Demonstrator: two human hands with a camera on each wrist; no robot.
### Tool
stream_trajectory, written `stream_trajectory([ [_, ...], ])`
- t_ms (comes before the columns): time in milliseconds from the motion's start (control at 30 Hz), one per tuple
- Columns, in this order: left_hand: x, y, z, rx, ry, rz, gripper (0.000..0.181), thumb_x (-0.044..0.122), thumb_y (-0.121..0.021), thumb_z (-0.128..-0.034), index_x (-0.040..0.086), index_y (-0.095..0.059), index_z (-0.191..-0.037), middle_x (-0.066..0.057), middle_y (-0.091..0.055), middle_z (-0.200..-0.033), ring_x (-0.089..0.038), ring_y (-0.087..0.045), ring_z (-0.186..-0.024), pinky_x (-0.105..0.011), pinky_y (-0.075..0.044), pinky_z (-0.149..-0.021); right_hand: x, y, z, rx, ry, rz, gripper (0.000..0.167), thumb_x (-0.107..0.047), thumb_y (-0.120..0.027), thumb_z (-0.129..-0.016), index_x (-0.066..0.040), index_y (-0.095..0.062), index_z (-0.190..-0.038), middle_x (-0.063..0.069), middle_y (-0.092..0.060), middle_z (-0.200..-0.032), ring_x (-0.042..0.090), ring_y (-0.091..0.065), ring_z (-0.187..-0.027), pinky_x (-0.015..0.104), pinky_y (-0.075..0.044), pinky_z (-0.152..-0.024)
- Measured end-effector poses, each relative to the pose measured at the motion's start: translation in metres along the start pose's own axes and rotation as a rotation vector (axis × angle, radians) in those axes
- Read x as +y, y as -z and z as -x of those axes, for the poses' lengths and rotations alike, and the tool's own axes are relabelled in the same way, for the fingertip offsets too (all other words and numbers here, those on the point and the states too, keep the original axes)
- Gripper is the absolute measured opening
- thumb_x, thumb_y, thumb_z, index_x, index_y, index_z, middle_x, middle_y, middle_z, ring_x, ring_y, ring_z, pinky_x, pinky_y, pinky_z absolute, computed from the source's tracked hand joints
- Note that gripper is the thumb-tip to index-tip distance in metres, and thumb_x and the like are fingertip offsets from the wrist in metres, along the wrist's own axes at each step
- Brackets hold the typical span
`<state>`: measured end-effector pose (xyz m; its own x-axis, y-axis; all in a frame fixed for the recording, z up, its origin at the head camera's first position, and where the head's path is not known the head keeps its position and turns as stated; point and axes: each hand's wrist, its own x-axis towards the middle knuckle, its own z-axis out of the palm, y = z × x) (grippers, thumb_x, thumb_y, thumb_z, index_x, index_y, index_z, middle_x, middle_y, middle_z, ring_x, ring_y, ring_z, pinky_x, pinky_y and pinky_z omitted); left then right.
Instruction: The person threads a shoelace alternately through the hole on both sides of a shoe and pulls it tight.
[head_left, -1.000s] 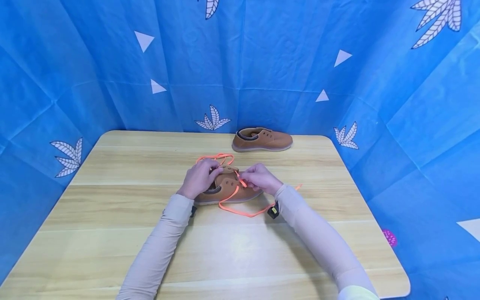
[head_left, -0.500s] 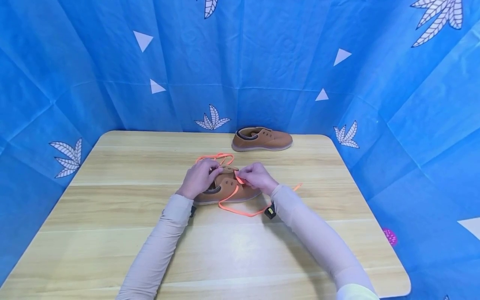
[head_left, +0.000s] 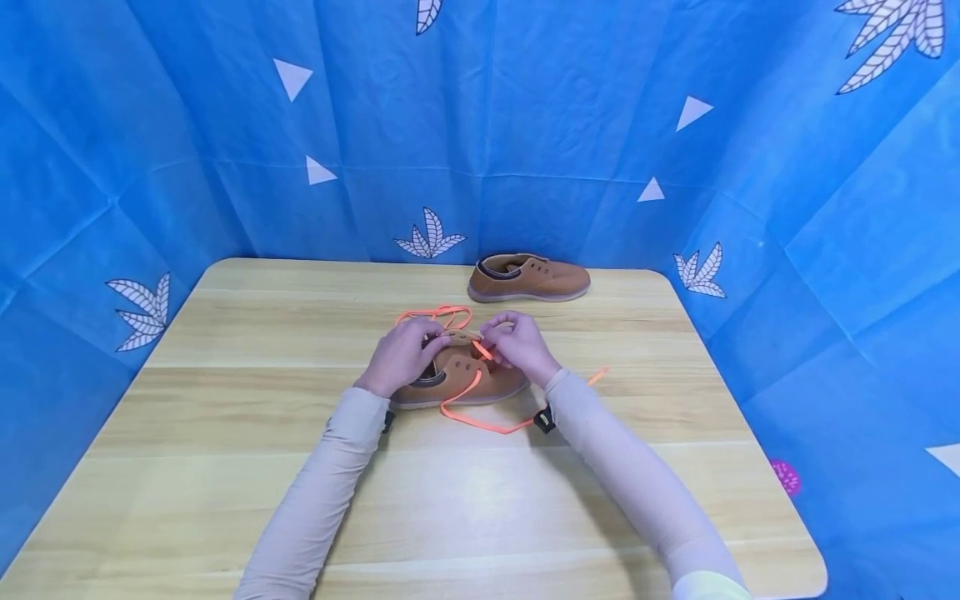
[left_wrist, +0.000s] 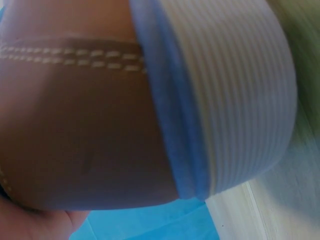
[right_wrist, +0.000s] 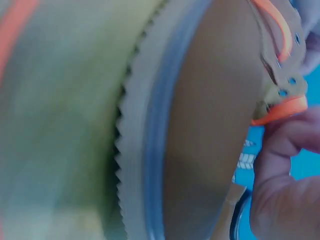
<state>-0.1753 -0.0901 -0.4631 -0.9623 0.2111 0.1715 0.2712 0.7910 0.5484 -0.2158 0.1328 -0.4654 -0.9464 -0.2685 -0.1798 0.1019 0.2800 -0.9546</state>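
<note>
A brown shoe (head_left: 457,389) lies on its sole in mid-table, toe to the right, with an orange shoelace (head_left: 480,428) through its front eyelets. My left hand (head_left: 401,357) grips the far eyelet flap near the collar, thumb on top. In the left wrist view the heel of the shoe (left_wrist: 90,130) fills most of the picture. At the front of the lacing, my right hand (head_left: 521,346) pinches the shoelace close to the far flap. The right wrist view shows the shoelace (right_wrist: 285,110) at an eyelet against a finger; the fingertips are partly hidden.
A second brown shoe (head_left: 528,279), with no lace in its eyelets, stands at the table's back edge. Loose lace loops lie behind the near shoe, and one end runs under the right wrist. A blue curtain (head_left: 525,125) encloses the wooden table (head_left: 465,517).
My right hand has moved from the low front of the lacing up to the far flap, and its fingers have shifted on the lace. The left hand stays on the shoe.
</note>
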Motion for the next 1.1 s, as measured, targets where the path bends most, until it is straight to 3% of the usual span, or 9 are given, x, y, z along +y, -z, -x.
stream_trajectory([
  [233, 0.001, -0.002, -0.001, -0.002, 0.000, 0.002, 0.019, 0.028, -0.065, -0.1032, 0.014, -0.077, -0.105, -0.006, -0.073, -0.103, -0.023, -0.065, -0.092, -0.044, -0.055, -0.081, -0.005, 0.008, -0.008, -0.122, -0.020, 0.074, 0.024, -0.016, -0.061, -0.102, 0.001, -0.068, -0.117, 0.010, -0.073, -0.086, 0.012, -0.059, -0.057, 0.023, -0.046, -0.051],
  [367, 0.001, -0.002, -0.001, -0.005, 0.000, 0.000, 0.019, 0.029, -0.064, -0.1036, 0.015, -0.077, -0.106, -0.005, -0.073, -0.104, -0.023, -0.065, -0.093, -0.044, -0.055, -0.083, -0.006, 0.013, -0.016, -0.188, -0.063, 0.084, 0.032, -0.023, -0.060, -0.103, 0.001, -0.069, -0.123, 0.002, -0.066, -0.075, 0.010, -0.054, -0.056, 0.023, -0.043, -0.050],
  [600, 0.000, 0.000, 0.000, -0.011, 0.018, 0.002, 0.020, 0.029, -0.063, -0.1040, 0.015, -0.077, -0.108, -0.006, -0.073, -0.108, -0.024, -0.067, -0.098, -0.046, -0.056, -0.086, -0.014, 0.014, -0.026, -0.327, -0.084, 0.167, 0.023, -0.026, -0.067, -0.100, -0.005, -0.075, -0.101, -0.003, -0.058, -0.063, 0.008, -0.049, -0.052, 0.021, -0.036, -0.047],
  [800, -0.002, 0.000, -0.001, -0.014, 0.008, 0.001, 0.019, 0.026, -0.066, -0.1028, 0.014, -0.078, -0.111, -0.007, -0.074, -0.110, -0.025, -0.068, -0.101, -0.047, -0.057, -0.090, -0.014, 0.011, -0.028, -0.318, -0.091, 0.181, 0.023, -0.022, -0.071, -0.098, -0.009, -0.078, -0.116, -0.003, -0.063, -0.064, 0.009, -0.050, -0.051, 0.022, -0.035, -0.046],
  [933, -0.002, 0.000, -0.001, -0.010, -0.003, 0.005, 0.019, 0.026, -0.066, -0.1027, 0.014, -0.078, -0.111, -0.007, -0.074, -0.109, -0.025, -0.068, -0.098, -0.047, -0.057, -0.088, -0.012, 0.010, -0.028, -0.268, -0.083, 0.160, 0.022, -0.020, -0.072, -0.098, -0.009, -0.078, -0.116, -0.003, -0.063, -0.067, 0.010, -0.050, -0.053, 0.023, -0.034, -0.047],
  [1100, -0.002, -0.002, 0.000, -0.007, -0.012, 0.006, 0.019, 0.027, -0.065, -0.1029, 0.014, -0.078, -0.108, -0.006, -0.073, -0.104, -0.022, -0.066, -0.093, -0.044, -0.056, -0.082, -0.018, 0.007, -0.029, -0.162, 0.051, 0.217, 0.020, -0.020, -0.072, -0.098, -0.008, -0.079, -0.113, 0.001, -0.073, -0.092, 0.009, -0.059, -0.077, 0.022, -0.045, -0.066],
])
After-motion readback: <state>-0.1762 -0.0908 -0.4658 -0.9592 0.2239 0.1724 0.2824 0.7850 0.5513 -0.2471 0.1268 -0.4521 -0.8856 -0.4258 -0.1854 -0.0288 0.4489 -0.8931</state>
